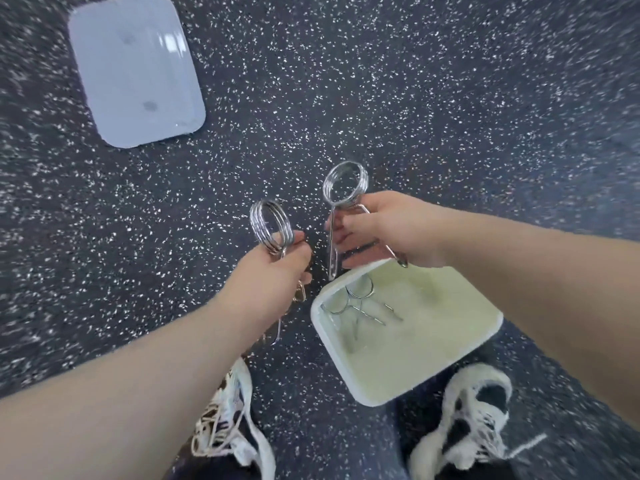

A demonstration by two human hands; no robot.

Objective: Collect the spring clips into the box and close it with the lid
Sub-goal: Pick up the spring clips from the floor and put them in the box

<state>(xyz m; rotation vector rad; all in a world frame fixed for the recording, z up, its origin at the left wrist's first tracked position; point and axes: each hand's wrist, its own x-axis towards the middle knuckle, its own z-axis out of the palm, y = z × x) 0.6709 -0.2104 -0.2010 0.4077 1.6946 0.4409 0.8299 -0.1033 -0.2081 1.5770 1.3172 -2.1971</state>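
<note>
My left hand [277, 271] grips a chrome spring clip [270, 225] by its handles, coil upward, just left of the box. My right hand [384, 230] holds a second spring clip [344, 183], its coil raised and its long handles hanging over the box's far corner. The white plastic box [460, 336] sits open on the floor between my feet, with at least one spring clip [360, 299] lying in its near-left part. The pale blue-grey lid [135, 69] lies flat on the floor far to the upper left, apart from the box.
The floor [450, 98] is dark rubber with white speckles. My two white laced shoes [235, 424] [474, 420] stand at the bottom, on either side of the box's near corner.
</note>
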